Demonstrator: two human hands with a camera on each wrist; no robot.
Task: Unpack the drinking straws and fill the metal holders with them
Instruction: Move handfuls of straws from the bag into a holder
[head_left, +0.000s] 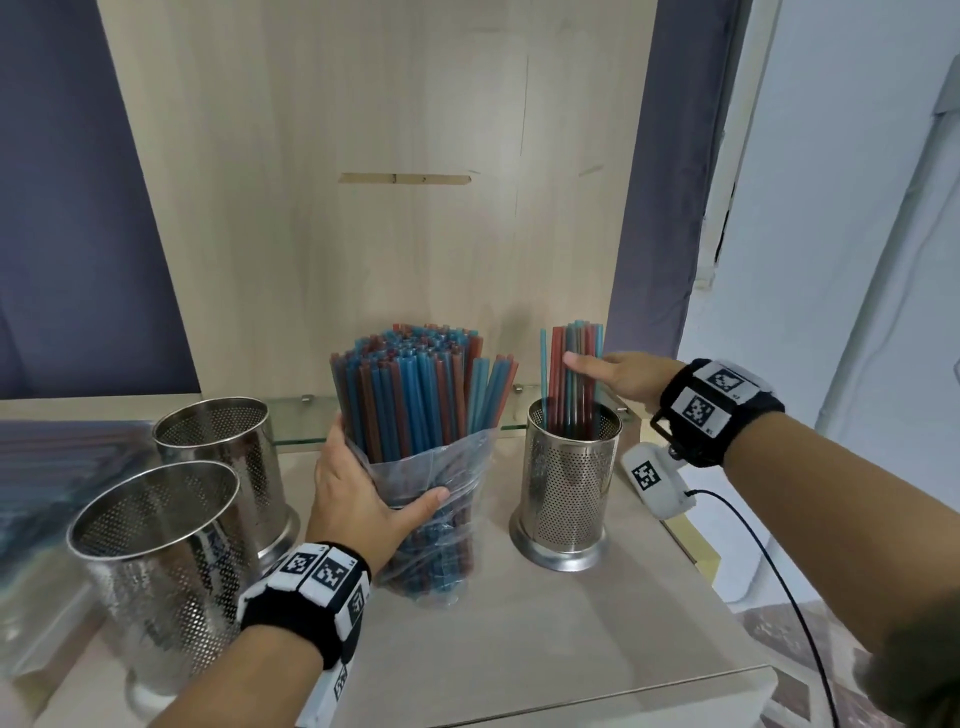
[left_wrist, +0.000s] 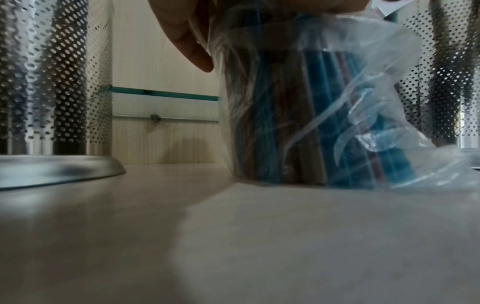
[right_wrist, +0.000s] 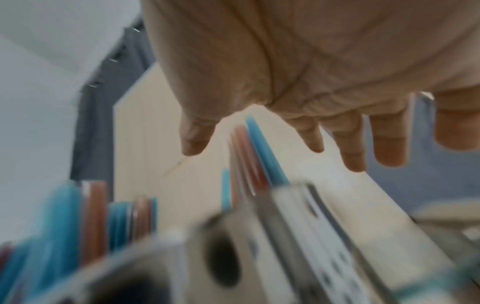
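Head view: left hand (head_left: 358, 499) grips bag (head_left: 441, 467) of straws (head_left: 415, 395) (light, bendy, slippery plastic); hold low. Right hand (head_left: 618, 382) loose, fingers straight beside straws in right holder (head_left: 566, 499).

Bagged blue-red straws (head_left: 415, 395) stand upright between three perforated metal holders (head_left: 569, 483).

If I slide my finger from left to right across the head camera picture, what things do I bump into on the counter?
Front empty metal holder → back empty metal holder → left hand gripping the bag of straws → metal holder with a few straws → right hand → white wrist camera.
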